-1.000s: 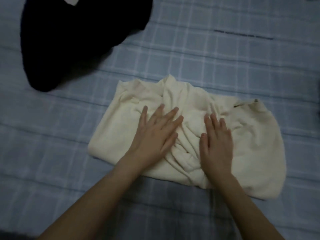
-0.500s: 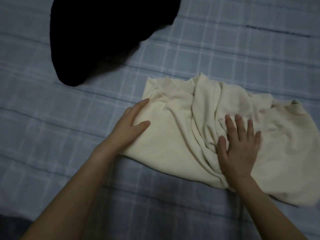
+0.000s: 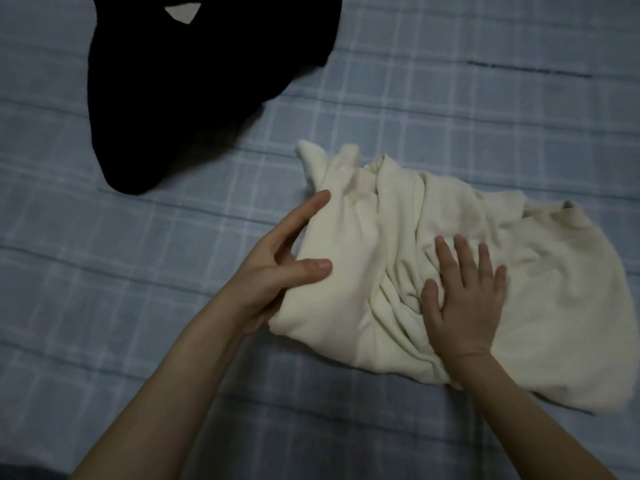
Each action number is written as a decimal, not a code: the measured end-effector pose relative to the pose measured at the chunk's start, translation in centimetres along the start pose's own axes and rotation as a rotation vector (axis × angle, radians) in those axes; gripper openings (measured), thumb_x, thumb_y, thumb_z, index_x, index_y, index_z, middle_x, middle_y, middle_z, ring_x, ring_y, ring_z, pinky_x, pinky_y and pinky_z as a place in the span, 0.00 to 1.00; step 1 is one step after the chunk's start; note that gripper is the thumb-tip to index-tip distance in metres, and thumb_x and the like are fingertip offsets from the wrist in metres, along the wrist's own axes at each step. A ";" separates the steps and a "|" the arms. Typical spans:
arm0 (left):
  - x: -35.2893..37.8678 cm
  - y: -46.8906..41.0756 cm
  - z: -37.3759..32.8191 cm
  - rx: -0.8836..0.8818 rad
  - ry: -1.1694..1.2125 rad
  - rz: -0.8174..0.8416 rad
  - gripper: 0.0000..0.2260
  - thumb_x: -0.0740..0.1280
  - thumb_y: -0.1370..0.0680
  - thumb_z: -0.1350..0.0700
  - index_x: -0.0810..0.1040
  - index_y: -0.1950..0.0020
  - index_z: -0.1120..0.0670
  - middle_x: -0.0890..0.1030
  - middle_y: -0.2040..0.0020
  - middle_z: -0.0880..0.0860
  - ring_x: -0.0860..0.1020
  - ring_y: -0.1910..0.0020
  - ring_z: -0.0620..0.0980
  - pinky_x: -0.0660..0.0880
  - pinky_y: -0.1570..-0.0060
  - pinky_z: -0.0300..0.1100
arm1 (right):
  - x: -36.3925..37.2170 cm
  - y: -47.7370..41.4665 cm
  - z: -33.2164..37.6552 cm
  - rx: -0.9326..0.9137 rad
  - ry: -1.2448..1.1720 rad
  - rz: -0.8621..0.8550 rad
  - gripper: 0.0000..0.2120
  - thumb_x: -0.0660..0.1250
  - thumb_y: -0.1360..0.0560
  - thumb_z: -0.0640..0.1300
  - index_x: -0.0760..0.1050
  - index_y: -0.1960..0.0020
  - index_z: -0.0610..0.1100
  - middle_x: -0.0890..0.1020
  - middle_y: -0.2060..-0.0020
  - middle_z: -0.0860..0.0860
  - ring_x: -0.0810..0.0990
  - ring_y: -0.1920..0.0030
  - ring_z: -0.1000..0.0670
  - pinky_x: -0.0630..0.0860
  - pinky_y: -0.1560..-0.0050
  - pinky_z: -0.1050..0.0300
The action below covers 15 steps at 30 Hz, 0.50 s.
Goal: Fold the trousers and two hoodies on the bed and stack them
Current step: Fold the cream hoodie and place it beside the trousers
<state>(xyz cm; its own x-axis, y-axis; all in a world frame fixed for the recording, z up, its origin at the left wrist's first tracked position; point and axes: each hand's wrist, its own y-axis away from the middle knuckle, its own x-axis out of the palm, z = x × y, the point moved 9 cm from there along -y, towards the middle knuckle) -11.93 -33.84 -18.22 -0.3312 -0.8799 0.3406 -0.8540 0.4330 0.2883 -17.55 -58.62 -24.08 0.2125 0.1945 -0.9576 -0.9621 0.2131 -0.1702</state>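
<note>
Rumpled cream hoodie [image 3: 346, 306], checked blue bedsheet [image 3: 138, 289]

Two garments, two hands, one checked bed cover [image 3: 450, 98].
One cream garment [image 3: 554, 306] lies crumpled at the right and one black garment [image 3: 194, 81] at the far left, the black one showing a single pale label [image 3: 181, 13]. One left hand [image 3: 277, 271] and one right hand [image 3: 467, 299] are on the cream piece, and two bare forearms reach in from the near edge.
</note>
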 end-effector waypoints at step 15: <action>23.5 -4.4 2.9 0.191 -0.623 0.106 0.35 0.75 0.32 0.60 0.69 0.26 0.47 0.66 0.30 0.48 0.70 0.36 0.36 0.68 0.45 0.26 | -7.7 2.3 -16.2 0.132 -0.311 0.156 0.28 0.47 0.20 0.54 0.59 0.21 0.52 0.61 0.22 0.51 0.56 0.21 0.46 0.53 0.23 0.40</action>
<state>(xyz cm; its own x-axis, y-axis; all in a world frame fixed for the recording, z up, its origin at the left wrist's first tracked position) -17.17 -57.01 -14.08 -0.5384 -0.8078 -0.2400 -0.8413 0.5316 0.0981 -24.16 -75.15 -20.84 0.1267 0.5114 -0.8500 -0.9609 0.2760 0.0228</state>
